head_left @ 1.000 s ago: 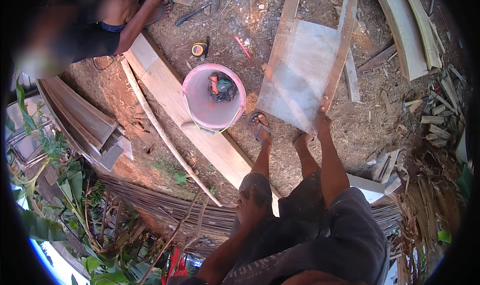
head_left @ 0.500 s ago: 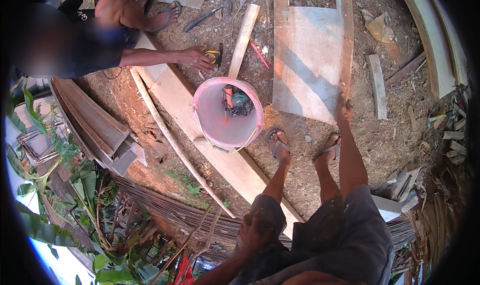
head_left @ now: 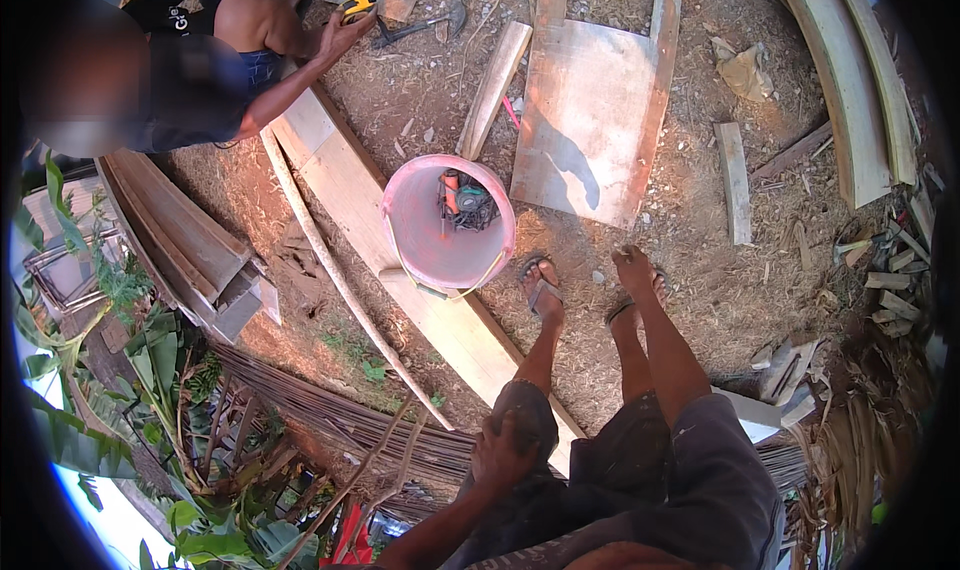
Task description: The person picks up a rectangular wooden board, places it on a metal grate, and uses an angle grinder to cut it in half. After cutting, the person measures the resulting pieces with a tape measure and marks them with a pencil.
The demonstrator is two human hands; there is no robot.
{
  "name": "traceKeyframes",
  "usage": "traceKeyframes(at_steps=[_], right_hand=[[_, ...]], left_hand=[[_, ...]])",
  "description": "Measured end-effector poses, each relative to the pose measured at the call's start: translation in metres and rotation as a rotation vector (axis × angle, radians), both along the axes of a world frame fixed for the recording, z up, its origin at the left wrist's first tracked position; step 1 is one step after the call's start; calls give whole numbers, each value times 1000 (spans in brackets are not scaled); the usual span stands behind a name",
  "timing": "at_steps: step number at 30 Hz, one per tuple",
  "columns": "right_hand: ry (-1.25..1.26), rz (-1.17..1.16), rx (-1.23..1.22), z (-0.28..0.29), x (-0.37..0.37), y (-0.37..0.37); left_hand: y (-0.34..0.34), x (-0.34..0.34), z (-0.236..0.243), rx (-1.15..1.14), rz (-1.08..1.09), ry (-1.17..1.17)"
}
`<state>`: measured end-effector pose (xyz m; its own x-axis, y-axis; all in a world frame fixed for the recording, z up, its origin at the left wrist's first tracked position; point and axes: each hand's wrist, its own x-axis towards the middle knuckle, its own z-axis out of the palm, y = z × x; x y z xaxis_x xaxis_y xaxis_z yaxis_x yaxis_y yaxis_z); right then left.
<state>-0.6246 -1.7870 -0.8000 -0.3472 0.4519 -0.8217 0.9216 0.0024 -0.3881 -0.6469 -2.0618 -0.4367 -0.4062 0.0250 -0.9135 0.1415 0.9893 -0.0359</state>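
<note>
My left hand rests on my left knee, fingers laid over it and holding nothing. My right hand hangs above my right foot with its fingers curled; nothing shows in them. Just beyond that hand, apart from it, a pale flat board with brown wooden side strips lies on the ground. A pinkish bucket stands left of my feet, holding a green and orange power tool with a dark cord. At the upper left, a crouching co-worker's hand holds a yellow tape measure.
A long plank runs diagonally behind the bucket, beside a thin pole. A hammer and a short wood strip lie ahead. Curved boards are at the far right, stacked planks at the left.
My right hand has let go of the board's near corner and drawn back. The board has shifted left, partly covering a pink stick. The co-worker has lifted the tape measure off the ground.
</note>
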Motion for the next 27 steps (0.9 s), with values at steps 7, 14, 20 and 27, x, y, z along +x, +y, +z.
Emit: traceKeyframes(at_steps=[7,14,20,27], right_hand=[[102,213,64,141,141,-16],[189,-227,72,280,231,15],[133,-688,-55,405,261,47],[213,-997,-28,482,307,9]], left_hand=[[16,-12,-1,4,-73,-16],[12,-30,15,236,-93,184],[94,-57,78,880,-45,274],[258,-42,318,1519,-48,-254]])
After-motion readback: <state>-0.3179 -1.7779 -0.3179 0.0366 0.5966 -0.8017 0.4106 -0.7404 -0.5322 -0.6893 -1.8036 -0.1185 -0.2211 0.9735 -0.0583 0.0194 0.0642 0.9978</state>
